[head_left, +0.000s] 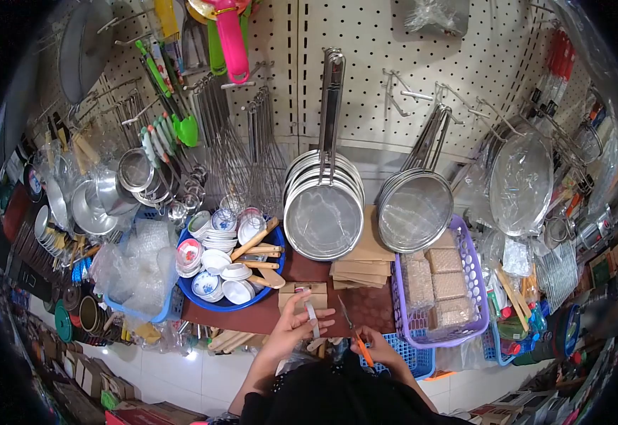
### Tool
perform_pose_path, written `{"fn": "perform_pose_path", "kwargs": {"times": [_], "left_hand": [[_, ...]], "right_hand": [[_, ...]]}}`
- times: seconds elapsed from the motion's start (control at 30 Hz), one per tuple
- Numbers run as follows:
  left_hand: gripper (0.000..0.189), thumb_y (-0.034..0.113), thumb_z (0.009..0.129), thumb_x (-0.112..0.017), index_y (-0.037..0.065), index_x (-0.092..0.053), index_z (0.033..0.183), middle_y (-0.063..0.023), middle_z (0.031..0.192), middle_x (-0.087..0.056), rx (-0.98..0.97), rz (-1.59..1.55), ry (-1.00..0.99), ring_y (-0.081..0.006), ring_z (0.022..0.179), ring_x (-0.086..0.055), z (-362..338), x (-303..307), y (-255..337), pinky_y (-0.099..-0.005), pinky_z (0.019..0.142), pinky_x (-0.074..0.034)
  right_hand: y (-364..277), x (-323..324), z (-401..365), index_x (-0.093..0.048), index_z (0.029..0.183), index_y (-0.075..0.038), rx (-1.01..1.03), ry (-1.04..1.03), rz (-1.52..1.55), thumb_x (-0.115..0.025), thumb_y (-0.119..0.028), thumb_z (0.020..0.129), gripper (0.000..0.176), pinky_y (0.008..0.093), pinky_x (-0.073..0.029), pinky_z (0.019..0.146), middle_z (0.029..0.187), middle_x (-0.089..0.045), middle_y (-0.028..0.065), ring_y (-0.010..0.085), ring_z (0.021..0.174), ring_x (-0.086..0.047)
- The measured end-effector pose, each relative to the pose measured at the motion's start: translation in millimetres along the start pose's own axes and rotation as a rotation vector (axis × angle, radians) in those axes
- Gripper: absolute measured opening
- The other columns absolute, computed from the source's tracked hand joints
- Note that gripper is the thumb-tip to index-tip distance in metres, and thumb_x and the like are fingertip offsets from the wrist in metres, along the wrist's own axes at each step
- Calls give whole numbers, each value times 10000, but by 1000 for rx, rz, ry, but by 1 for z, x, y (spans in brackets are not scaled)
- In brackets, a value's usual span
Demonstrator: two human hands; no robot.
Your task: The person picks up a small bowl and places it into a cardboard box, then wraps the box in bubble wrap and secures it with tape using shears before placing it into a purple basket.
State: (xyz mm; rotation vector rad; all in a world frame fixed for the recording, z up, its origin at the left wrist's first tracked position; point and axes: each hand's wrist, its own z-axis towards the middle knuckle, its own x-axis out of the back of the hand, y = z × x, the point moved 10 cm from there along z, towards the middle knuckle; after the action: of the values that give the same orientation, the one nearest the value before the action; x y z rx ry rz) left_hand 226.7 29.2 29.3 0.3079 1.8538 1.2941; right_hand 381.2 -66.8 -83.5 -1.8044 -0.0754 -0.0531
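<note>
My left hand (291, 327) is raised over the front edge of the dark red shelf (252, 322), its fingers partly spread around a narrow whitish strip of tape (312, 320). Whether the strip belongs to a roll cannot be made out. In my right hand (374, 347) is a pair of scissors (363, 348) with orange handles, blades pointing up and to the left. Just behind my left fingers sits a small brown cardboard box (289, 290), partly hidden by them. Flat brown cardboard pieces (361, 273) lie stacked beyond the scissors' tips.
A blue basin (234, 306) of small bowls and wooden-handled utensils stands left. To the right is a purple basket (480, 297) with bubble-wrapped packs. Strainers (323, 221) and whisks (227, 152) hang from the pegboard (366, 106). A blue basket (419, 361) sits lower right.
</note>
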Motion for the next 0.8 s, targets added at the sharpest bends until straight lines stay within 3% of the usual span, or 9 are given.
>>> {"fn": "perform_pose_path", "kwargs": {"times": [0.07, 0.17, 0.2, 0.3, 0.47, 0.57, 0.67, 0.77, 0.8], "left_hand": [[600, -2, 956, -452, 215, -182, 1446, -261, 1308, -513, 3, 0, -12, -334, 1156, -576, -1, 6, -1, -399, 929, -488], [602, -5, 952, -463, 207, -194, 1447, -256, 1303, -521, 19, -3, -78, -332, 1114, -605, -4, 7, 5, -393, 921, -490], [602, -7, 950, -465, 203, -199, 1448, -256, 1298, -526, 24, 9, -83, -333, 1101, -611, -5, 9, 7, -394, 914, -493], [598, -14, 945, -470, 186, -217, 1448, -252, 1281, -545, 61, 53, -84, -330, 1074, -628, -9, 11, 16, -379, 878, -505], [572, -20, 944, -470, 153, -244, 1440, -228, 1250, -582, 106, 139, -98, -256, 1043, -648, -16, 13, 20, -240, 712, -492], [563, -13, 945, -479, 147, -251, 1434, -212, 1251, -590, 139, 124, -149, -197, 1006, -659, -19, 10, 19, -172, 608, -407], [564, -12, 944, -486, 147, -254, 1433, -216, 1246, -592, 164, 96, -155, -128, 897, -654, -21, 3, 22, -171, 564, -356], [582, 53, 938, -541, 137, -246, 1432, -283, 1238, -565, 196, 94, -186, -332, 1019, -653, -21, 7, 18, -378, 843, -542], [581, 55, 939, -540, 139, -246, 1433, -283, 1239, -564, 194, 89, -189, -333, 1015, -654, -21, 8, 17, -381, 844, -542]], "right_hand": [[-26, 3, 6, -545, 1004, -28, 48, -26, -91, -692, -376, 861, 405, 321, -447, 749, 853, -578, 71, 180, 801, -554], [-93, 4, 15, -557, 1014, -24, 81, -116, -542, -697, -412, 843, 447, 367, -465, 750, 814, -602, 114, 256, 774, -598], [-113, 4, 17, -581, 1020, -28, 132, -129, -672, -668, -530, 818, 548, 398, -452, 755, 781, -615, 135, 313, 767, -612], [-110, 8, 28, -588, 960, -25, 78, -280, -961, -654, -588, 791, 592, 424, -454, 706, 833, -637, 148, 323, 801, -629], [-137, 9, 34, -627, 962, -75, 83, -348, -991, -708, -624, 706, 611, 371, -413, 772, 781, -647, 89, 282, 764, -608], [-149, 5, 37, -655, 1006, -82, 132, -390, -982, -661, -675, 715, 661, 367, -384, 791, 790, -659, 93, 290, 785, -617], [-162, 2, 39, -688, 971, -84, 228, -352, -1032, -690, -664, 689, 645, 364, -398, 796, 793, -677, 107, 299, 792, -621], [-167, 0, 40, -705, 944, -88, 241, -364, -1030, -704, -662, 670, 636, 362, -413, 799, 759, -672, 116, 308, 787, -617], [-167, 0, 41, -706, 935, -86, 244, -362, -1031, -707, -661, 667, 635, 362, -415, 797, 751, -669, 119, 312, 778, -616]]}}
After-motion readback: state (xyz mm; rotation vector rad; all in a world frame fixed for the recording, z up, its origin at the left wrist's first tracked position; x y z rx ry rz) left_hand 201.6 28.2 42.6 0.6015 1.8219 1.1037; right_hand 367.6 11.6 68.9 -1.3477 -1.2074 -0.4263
